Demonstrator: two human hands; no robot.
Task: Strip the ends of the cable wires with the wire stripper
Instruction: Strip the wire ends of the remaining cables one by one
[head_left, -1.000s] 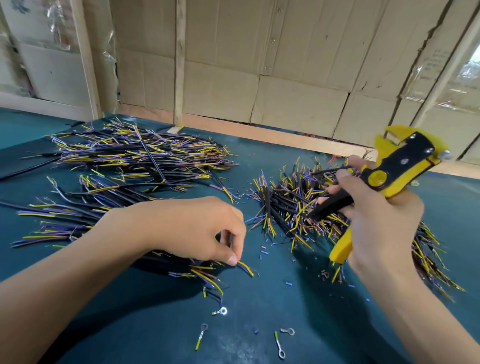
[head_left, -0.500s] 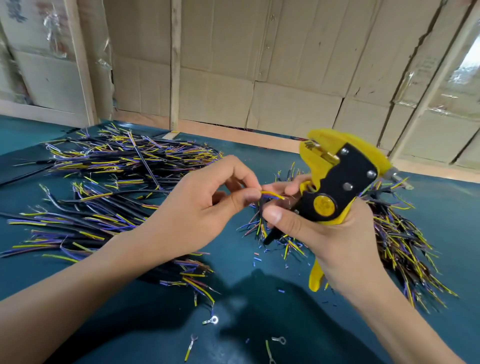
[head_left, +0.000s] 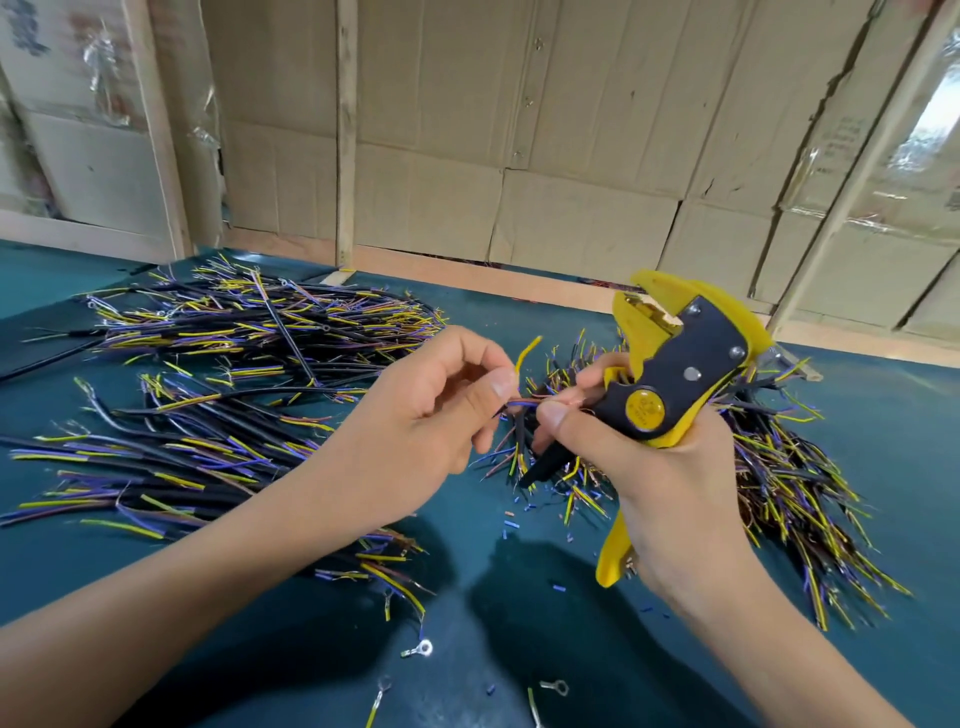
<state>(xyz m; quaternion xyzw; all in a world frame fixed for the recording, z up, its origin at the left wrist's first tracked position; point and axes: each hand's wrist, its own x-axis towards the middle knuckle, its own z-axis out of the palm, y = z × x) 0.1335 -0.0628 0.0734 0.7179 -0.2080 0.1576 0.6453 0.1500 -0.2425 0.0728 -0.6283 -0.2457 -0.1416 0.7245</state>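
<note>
Left hand (head_left: 436, 410) pinches the cable wires (head_left: 522, 402), axis running right toward the stripper (head_left: 675, 374) gripped in the right hand (head_left: 660, 467), whose thumb touches them; stripper head above.

1. A teal tabletop (head_left: 883, 441) stretched across the room's near side.
2. Flattened cardboard sheets (head_left: 571, 156) lined the wall behind it, seams and staples showing.
3. A pale wooden batten (head_left: 345, 130) stood upright against the cardboard.
4. A wooden strip (head_left: 467, 275) ran along the tabletop's far edge.
5. Loose ring terminals (head_left: 423, 648) lay on the near tabletop, another (head_left: 558, 687) just beside it to the right.
6. Clear plastic wrap (head_left: 930, 119) gleamed at the upper right.
</note>
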